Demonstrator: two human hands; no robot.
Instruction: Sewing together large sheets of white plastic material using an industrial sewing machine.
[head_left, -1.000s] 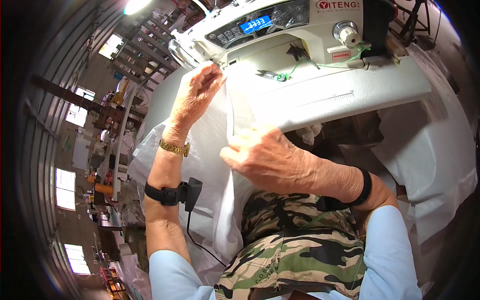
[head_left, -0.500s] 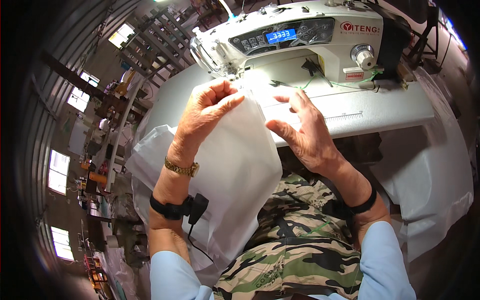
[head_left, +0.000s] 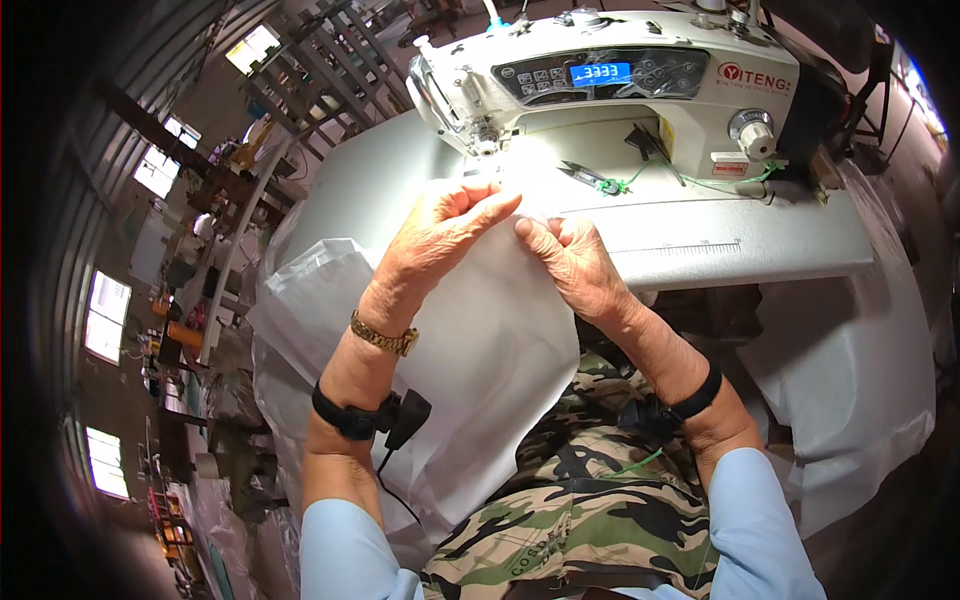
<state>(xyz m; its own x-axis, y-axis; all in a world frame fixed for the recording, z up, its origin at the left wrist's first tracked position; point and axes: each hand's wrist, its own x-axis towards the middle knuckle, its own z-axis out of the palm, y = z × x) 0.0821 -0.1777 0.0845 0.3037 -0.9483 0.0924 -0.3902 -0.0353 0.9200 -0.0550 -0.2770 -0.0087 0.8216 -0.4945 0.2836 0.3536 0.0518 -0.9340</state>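
At the far left, bright windows [head_left: 107, 315] are seen in a dim wall, and an orange cylinder [head_left: 185, 335] is set among cluttered goods. Nearer the middle, a white sheet [head_left: 490, 340] is spread over the front left part of a pale worktable [head_left: 370, 180], its folded corner turned up at the left and its lower part draped down toward the lap. By the left hand [head_left: 440, 240], the sheet's upper edge is pinched between thumb and bent fingers, just in front of the needle area; whether the sheet is caught beneath the needle cannot be told, as that spot is washed out by glare. A gold-coloured watch [head_left: 383, 335] is worn on that wrist, and a black strap with a black box [head_left: 407, 420] is fastened farther up the forearm. Below, a camouflage garment [head_left: 600, 490] is seen over the lap. By the right hand [head_left: 580, 265], the sheet's right edge is gripped under the thumb, with the fingers curled, just beside the left hand but apart from it. Behind, a white sewing machine [head_left: 625, 115] with a lit blue display [head_left: 600, 75] is placed; dark thread snips [head_left: 585, 175] are laid under its arm. At the far right, another white sheet-like piece [head_left: 860, 390] is hung below the table's edge
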